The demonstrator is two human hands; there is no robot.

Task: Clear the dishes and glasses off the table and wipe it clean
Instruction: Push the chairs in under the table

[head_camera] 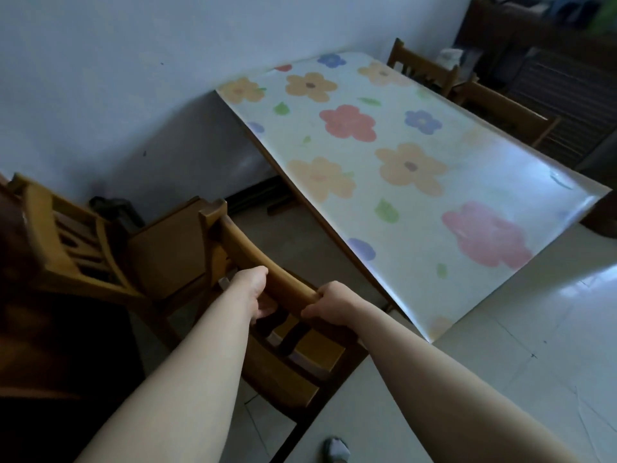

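A long table [394, 208] under a glossy flower-print cloth runs from the middle to the upper right; no dishes or glasses show on it. A wooden chair [293, 359] stands just left of the table's near corner, with a gap of floor between them. My left hand [257, 289] grips the curved top rail of the chair's back. My right hand [330, 300] holds the same rail a little further right, fingers curled under it.
A second wooden chair [66, 235] stands at the left by the wall. Two more chairs [500, 108] sit along the table's far side. Dark furniture [551, 35] fills the upper right. Pale floor tiles [500, 345] spread to the right; a grey-socked foot [337, 451] is at the bottom.
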